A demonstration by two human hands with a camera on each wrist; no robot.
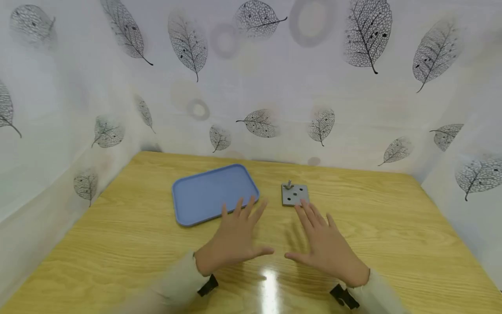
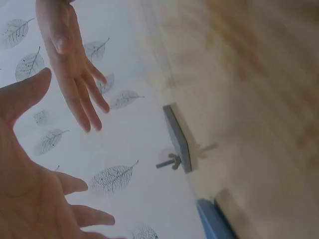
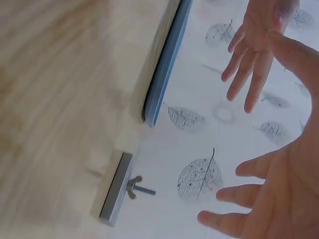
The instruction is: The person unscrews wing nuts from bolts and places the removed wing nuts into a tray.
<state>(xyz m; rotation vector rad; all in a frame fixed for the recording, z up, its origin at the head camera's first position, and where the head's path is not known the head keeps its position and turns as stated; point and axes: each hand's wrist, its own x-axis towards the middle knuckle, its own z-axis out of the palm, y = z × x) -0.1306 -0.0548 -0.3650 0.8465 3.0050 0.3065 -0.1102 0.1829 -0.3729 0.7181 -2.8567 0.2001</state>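
Observation:
My left hand is held over the table with fingers spread, its fingertips overlapping the near edge of a blue tray in the head view. Opposite it, my right hand is also spread, fingertips by the near edge of a square grey metal plate. Neither hand holds anything. The plate has several holes, and a wing nut sits on a bolt that sticks up near its far left corner. Both wrist views show the palms turned inward, with the thumbs extended.
The wooden table carries the tray at left and the plate right of it. A white cloth with leaf prints stands behind the table and along both sides. Black straps are on both wrists.

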